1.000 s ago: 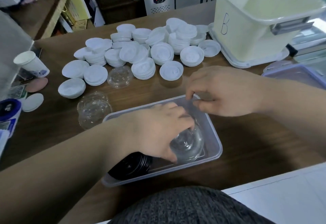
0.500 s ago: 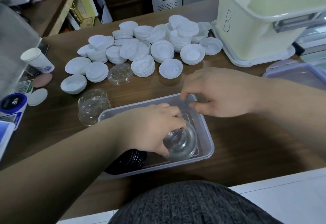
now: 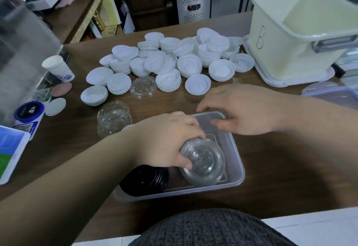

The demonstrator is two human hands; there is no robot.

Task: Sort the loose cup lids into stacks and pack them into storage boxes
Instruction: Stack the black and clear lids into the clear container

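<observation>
The left forearm enters from the lower left and crosses the near-left part of the clear storage box (image 3: 239,178), with the left hand (image 3: 166,139) lowered palm-down into the box. Its fingers are curled over the top of a stack of clear lids (image 3: 205,166) and the thumb closes on the stack's near side, so the hand grasps the stack. The stack lies tilted in the right half of the box, one face turned toward the camera; whether it rests on the box floor cannot be determined. A stack of black lids (image 3: 143,181) lies in the left half of the same box, just beside the clear stack and partly under the left wrist. The right forearm enters from the right edge. The right hand (image 3: 240,108) sits at the far right corner of the box, back of the hand upward. Its fingers reach over the far rim and its thumb lies inside the wall, pinching the rim. Beyond the box, the wooden table (image 3: 280,164) carries a heap of white lids (image 3: 174,61) and some loose clear lids (image 3: 113,119). A cream bin (image 3: 280,48) marked "B" stands at the far right.
</observation>
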